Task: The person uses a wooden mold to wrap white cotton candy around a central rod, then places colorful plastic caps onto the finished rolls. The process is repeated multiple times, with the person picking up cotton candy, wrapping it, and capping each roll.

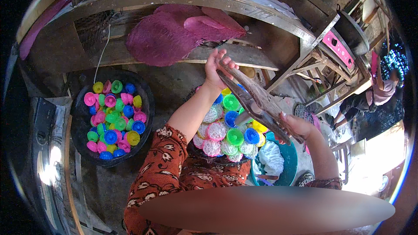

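Observation:
My left hand (216,68) is closed round the upper left end of a long, weathered wooden tool (267,100). The tool has two bars side by side, with a peg-like piece sticking out from it. Its lower right end is in my right hand (299,128), fingers wrapped round the wood. The tool slants across a heap of small plastic cups (235,137) in green, blue, yellow and pink, many covered with white thread or netting. The heap's container is mostly hidden.
At left, a black tub (146,137) holds many bright plastic cups. A teal basin (291,161) with white cloth-like material stands by the heap. Pink mesh (161,34) hangs at a wooden bench (183,2). Another person (381,91) is at far right, beyond a pink stove (337,47).

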Tool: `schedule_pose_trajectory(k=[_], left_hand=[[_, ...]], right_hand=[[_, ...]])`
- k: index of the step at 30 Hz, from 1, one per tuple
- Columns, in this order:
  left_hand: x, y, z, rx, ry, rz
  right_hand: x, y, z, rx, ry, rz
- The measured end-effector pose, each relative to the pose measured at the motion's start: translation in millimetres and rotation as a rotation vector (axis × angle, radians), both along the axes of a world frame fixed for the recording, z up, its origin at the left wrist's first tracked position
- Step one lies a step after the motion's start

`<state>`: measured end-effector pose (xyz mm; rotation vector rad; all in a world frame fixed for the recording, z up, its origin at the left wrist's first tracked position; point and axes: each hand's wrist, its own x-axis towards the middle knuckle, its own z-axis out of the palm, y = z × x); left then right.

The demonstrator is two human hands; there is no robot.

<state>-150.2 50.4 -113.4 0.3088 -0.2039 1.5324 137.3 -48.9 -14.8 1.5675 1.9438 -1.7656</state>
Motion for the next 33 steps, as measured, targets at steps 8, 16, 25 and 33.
schedule_pose_trajectory(k=[8,16,25,33], left_hand=[[-16.4,6.4,-0.7,-0.035,0.018,0.061],[-11.4,9.5,0.9,-0.109,0.020,0.055],[-10.5,-3.6,0.5,-0.270,0.073,0.083],[3.5,2.1,11.3,-0.249,0.027,0.043]], right_hand=[[-14.0,1.2,-21.0,0.088,0.062,-0.077],[-24.3,-5.3,-12.8,0.267,-0.044,-0.140],[-23.0,-18.7,-24.7,0.239,0.014,-0.144],[-16.2,-21.2,-19.5,0.412,-0.058,-0.155]])
